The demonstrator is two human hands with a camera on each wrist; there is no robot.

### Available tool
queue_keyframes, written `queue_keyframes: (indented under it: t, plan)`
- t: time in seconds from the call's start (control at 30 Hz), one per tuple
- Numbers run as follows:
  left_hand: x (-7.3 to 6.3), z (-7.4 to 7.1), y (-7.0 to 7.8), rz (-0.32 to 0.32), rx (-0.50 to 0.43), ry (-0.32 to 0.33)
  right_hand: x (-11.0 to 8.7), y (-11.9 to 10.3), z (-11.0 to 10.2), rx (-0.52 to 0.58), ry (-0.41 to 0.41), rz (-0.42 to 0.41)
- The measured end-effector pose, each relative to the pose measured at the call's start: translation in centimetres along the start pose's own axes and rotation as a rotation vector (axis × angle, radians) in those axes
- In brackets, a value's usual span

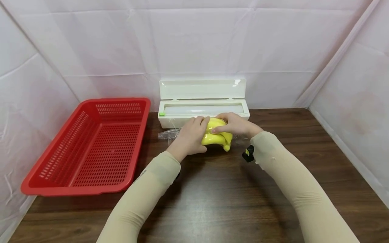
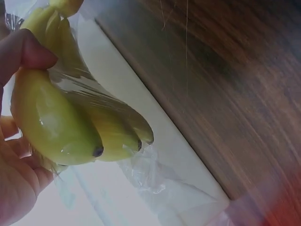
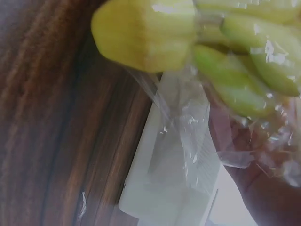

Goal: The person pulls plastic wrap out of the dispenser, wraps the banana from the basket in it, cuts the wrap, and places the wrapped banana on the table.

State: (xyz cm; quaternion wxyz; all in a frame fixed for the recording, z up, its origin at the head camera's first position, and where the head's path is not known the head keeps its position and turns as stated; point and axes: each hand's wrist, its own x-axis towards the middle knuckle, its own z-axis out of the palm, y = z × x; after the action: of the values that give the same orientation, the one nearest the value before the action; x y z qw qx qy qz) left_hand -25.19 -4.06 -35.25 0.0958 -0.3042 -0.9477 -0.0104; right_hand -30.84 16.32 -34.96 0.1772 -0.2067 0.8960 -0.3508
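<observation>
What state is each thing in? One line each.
bananas: held in both hands
plastic wrap: over bananas, crumpled, loose edges
box: lid open
roll: inside box
green slider: at box's left end
basket: upright on table
left hand: gripping bananas
right hand: gripping bananas

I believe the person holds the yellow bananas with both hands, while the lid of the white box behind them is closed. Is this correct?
One part is wrong: the lid of the white box is open, as the head view shows. The left hand and right hand do hold the yellow bananas in front of it.
</observation>
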Motion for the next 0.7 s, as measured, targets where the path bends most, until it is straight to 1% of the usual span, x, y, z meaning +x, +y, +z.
queue_keyframes:
  t: [0.13, 0.17, 0.2, 0.33, 0.4, 0.5, 0.57, 0.7]
  plan:
    - [0.3, -0.1, -0.2, -0.016, -0.020, -0.026, -0.5, 0.1, 0.4, 0.030, 0.021, -0.010]
    - [0.4, 0.0, -0.2, -0.020, -0.026, -0.031, -0.7, 0.1, 0.5, 0.020, 0.032, -0.016]
    - [0.4, 0.0, -0.2, -0.024, -0.034, -0.033, -0.8, 0.1, 0.7, -0.005, 0.046, -0.039]
    - [0.5, 0.0, -0.3, -0.026, -0.053, -0.038, -1.8, -0.3, 1.4, -0.220, 0.161, -0.123]
    - [0.6, 0.0, -0.3, -0.024, -0.049, -0.036, -2.2, -0.4, 1.9, -0.358, 0.218, -0.178]
    - [0.7, 0.0, -0.4, -0.018, -0.041, -0.025, -2.6, -0.7, 2.7, -0.511, 0.292, -0.245]
    - [0.8, 0.0, -0.5, -0.014, -0.043, -0.015, -2.7, -0.8, 3.3, -0.594, 0.331, -0.281]
    - [0.9, 0.2, -0.5, -0.009, -0.070, -0.007, -2.6, -0.9, 4.4, -0.687, 0.403, -0.316]
